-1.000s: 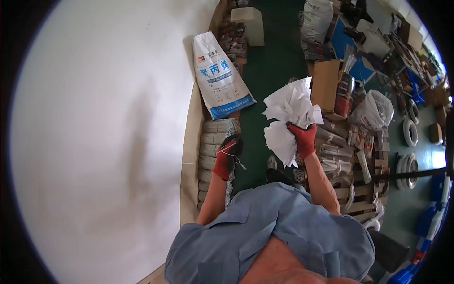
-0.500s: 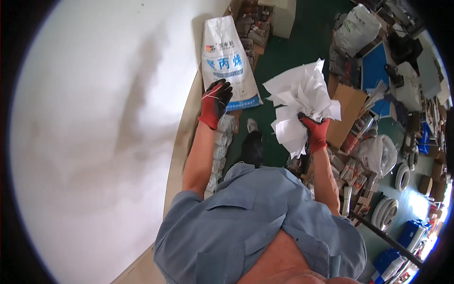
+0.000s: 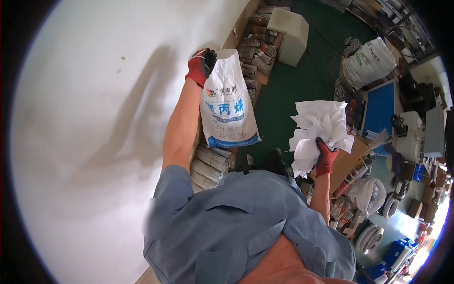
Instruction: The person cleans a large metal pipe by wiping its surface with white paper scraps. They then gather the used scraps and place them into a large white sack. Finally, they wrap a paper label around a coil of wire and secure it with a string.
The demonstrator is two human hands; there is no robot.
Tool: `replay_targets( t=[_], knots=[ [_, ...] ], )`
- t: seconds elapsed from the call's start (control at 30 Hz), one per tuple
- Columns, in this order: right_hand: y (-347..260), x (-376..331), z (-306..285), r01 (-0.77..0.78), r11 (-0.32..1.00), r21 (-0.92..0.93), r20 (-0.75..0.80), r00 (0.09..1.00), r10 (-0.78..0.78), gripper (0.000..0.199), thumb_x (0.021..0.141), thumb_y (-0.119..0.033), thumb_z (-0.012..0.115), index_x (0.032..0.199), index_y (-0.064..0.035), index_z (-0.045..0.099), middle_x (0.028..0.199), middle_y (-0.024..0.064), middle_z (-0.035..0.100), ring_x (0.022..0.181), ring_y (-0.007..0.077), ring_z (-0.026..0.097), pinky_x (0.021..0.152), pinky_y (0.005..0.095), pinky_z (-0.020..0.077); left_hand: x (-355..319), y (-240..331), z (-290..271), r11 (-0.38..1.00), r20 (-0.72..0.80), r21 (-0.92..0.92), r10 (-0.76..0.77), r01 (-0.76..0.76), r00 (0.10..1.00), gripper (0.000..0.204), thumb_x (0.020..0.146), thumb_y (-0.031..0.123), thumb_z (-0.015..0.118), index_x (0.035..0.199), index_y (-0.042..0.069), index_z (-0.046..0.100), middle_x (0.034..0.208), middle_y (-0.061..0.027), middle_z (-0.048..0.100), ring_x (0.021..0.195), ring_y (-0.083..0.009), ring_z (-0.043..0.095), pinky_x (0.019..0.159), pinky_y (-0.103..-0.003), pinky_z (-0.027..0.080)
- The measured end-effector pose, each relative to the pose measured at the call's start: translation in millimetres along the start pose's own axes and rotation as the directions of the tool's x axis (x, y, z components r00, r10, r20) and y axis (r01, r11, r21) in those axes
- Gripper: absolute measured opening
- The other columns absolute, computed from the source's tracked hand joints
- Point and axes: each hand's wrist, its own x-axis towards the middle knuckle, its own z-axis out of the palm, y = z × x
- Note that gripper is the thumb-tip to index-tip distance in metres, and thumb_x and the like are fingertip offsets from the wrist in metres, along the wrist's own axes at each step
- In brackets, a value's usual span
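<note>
My left hand (image 3: 202, 67), in a red and black glove, is at the upper left corner of a white woven sack (image 3: 231, 125). Its fingers are curled closed around the sack's top edge; the fingertips are partly hidden. The sack has blue and dark print and a blue band along its bottom, and it leans beside the white wall. My right hand (image 3: 326, 158), gloved the same way, grips a loose bunch of crumpled white paper sheets (image 3: 321, 125) out to the right.
Bundles of grey gloves (image 3: 260, 49) and a pale box (image 3: 288, 35) line the far side. Stacked bundles (image 3: 208, 165) lie below the sack. To the right are a stuffed white bag (image 3: 369, 64), a blue board (image 3: 378, 113), a cardboard box (image 3: 347, 163) and white coils (image 3: 370, 239).
My left hand has gone from the sack's front up to its top left corner and closed there. The right hand still holds the paper, now farther right and lower. The view has shifted.
</note>
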Motion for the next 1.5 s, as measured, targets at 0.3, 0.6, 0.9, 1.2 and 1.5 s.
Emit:
replay_targets(
  t=[0.3,0.6,0.9,1.2,1.5],
  knots=[
    [37.5,184.2,78.4,-0.112,0.994,0.009,0.085,0.990,0.111,0.063,0.065,0.010,0.067,0.124,0.0003,0.049,0.109,0.0121,0.061,0.093,0.0248,0.063,0.080,0.0359,0.0542,142.7,33.4,69.1,0.997,-0.198,0.015,0.079,-0.078,0.977,0.016,0.088,0.017,0.059,0.100,0.008,0.063,0.098,-0.0112,0.069,0.089,-0.0256,0.067,0.078,-0.038,0.056],
    [45.1,373.2,201.9,-0.400,0.907,-0.133,0.248,0.872,0.421,0.070,0.057,0.012,0.075,0.121,0.0005,0.050,0.110,0.0120,0.061,0.093,0.0246,0.063,0.082,0.0365,0.0539,227.3,-52.4,-18.2,-0.603,-0.140,0.746,0.274,0.283,0.952,0.032,0.092,0.025,0.046,0.121,0.014,0.053,0.124,-0.0106,0.055,0.110,-0.0304,0.056,0.089,-0.047,0.046],
    [90.3,450.6,362.9,-0.444,0.896,0.023,0.407,0.823,0.397,0.055,0.069,0.008,0.066,0.122,0.0018,0.051,0.113,0.0147,0.061,0.098,0.0278,0.063,0.087,0.0398,0.0519,160.0,-68.7,-41.1,-0.894,-0.505,0.270,0.184,0.357,0.843,0.039,0.085,0.023,0.053,0.123,0.013,0.053,0.133,-0.0157,0.047,0.113,-0.0327,0.053,0.081,-0.047,0.049],
    [147.5,365.5,572.9,-0.841,0.522,0.145,0.666,0.473,0.577,0.036,0.088,-0.015,0.055,0.119,0.0024,0.057,0.117,0.0104,0.061,0.107,0.0241,0.058,0.096,0.0364,0.0445,92.5,-85.1,-57.5,-0.456,-0.509,0.629,0.370,0.630,0.777,0.025,0.084,0.015,0.051,0.104,0.003,0.059,0.089,-0.0195,0.066,0.080,-0.0341,0.067,0.063,-0.043,0.055],
    [268.5,147.5,392.1,0.432,0.549,-0.716,0.652,0.132,0.747,0.108,0.054,-0.043,0.083,0.141,-0.0044,0.031,0.131,0.0252,0.044,0.113,0.0384,0.053,0.096,0.0439,0.0449,-2.9,-115.0,-24.5,-0.057,-0.566,0.676,0.598,0.734,0.568,0.064,0.076,0.008,0.051,0.137,0.005,0.033,0.127,-0.0324,0.047,0.098,-0.0469,0.058,0.079,-0.051,0.051]
  ],
)
